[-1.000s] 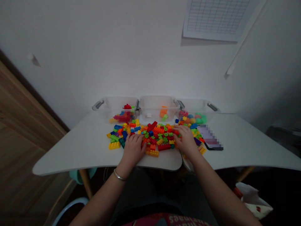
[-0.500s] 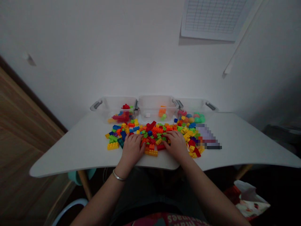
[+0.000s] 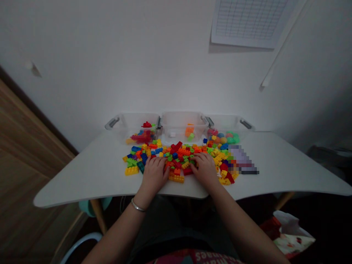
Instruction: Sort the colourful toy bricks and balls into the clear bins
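Both hands rest at the front of a wide heap of coloured toy building bricks (image 3: pixel 183 152) on the white table. My left hand (image 3: pixel 154 170) lies palm down with its fingers stretched over bricks. Beside its thumb sits a long orange-yellow brick (image 3: pixel 176 178). My right hand (image 3: pixel 205 169) also lies palm down, fingers extended, near a flat red brick (image 3: pixel 187 171). Between the hands are red, green and orange bricks. A yellow brick (image 3: pixel 131 171) lies left of my left hand. Neither hand visibly grips a brick; what lies under the palms is hidden.
Three clear plastic boxes stand along the wall: the left box (image 3: pixel 126 121) with coloured pieces, the middle box (image 3: pixel 183 119) with a few bricks, the right box (image 3: pixel 231 123) with coloured balls. A blurred-out flat device (image 3: pixel 243 159) lies right of the heap. The white table (image 3: pixel 90 176) curves at its front edge.
Both hands keep nearly the same place and pose over the bricks. The right hand sits very slightly further left, along with a small shift of the whole view.
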`<state>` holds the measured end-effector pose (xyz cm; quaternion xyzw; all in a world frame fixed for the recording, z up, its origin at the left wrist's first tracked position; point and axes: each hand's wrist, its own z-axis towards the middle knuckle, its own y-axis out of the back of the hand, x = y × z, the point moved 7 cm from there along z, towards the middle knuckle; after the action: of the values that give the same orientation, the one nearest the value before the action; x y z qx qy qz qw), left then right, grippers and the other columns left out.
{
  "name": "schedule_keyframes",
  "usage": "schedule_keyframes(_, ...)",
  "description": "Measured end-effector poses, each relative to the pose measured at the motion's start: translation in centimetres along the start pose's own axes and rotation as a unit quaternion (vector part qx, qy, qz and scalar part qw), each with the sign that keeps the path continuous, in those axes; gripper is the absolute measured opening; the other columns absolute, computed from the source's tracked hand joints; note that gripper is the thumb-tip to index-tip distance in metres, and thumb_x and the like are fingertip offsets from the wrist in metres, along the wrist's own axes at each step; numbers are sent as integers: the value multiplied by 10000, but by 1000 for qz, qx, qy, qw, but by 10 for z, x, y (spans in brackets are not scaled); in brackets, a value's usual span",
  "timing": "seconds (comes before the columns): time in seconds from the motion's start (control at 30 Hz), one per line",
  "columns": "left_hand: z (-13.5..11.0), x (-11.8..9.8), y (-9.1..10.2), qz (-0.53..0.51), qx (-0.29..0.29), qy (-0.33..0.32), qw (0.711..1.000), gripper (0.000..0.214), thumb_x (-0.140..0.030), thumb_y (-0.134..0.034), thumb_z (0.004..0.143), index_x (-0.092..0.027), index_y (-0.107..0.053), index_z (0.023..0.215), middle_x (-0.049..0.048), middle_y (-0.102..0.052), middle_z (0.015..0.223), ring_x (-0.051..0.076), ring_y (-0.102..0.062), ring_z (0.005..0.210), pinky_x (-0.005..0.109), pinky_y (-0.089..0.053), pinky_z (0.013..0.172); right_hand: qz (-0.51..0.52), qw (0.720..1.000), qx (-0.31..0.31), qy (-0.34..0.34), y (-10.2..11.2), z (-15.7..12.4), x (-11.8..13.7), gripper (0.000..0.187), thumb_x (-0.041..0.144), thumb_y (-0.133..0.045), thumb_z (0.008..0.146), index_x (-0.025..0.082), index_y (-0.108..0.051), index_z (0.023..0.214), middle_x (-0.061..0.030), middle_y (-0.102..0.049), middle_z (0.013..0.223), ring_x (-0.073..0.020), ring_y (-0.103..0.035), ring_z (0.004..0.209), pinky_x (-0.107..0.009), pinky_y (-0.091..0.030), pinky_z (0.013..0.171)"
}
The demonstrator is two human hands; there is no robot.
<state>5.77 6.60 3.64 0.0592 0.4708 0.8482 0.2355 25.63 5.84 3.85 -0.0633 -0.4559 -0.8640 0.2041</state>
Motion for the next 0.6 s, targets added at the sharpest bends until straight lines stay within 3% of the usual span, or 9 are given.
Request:
schedule_keyframes(0.13,0,0,1,-9,-2,1,1000,311,-310,-482,872,-167,-633,1102,115,-684,1080,280,-591,1033,509,-371,1040,15,999,-24,26,6,0,4,149,259,-615,842,223,-684,970,-68,-700,1044,-265,-560,1061,-491,-379,1006)
schedule_keyframes(0.3,0,-1,4,-3,-15,7,1000,306,-323,-493,874,-181,-644,1099,113,-691,1090,303,-564,1096,555,-307,1077,45,996,-62,55,12,-12,21,160,277,-610,861,215,-667,997,-67,-703,975,-245,-590,964,-416,-436,916)
schedule_keyframes(0.6,-2,0,8,-56,-5,-1,998,309,-328,-496,901,-234,-628,1164,73,-670,1191,291,-512,1187,608,-188,1119,113,990,-21,78,1,-16,33,149,225,-643,836,208,-664,982,-60,-697,921,-226,-607,916,-377,-496,859)
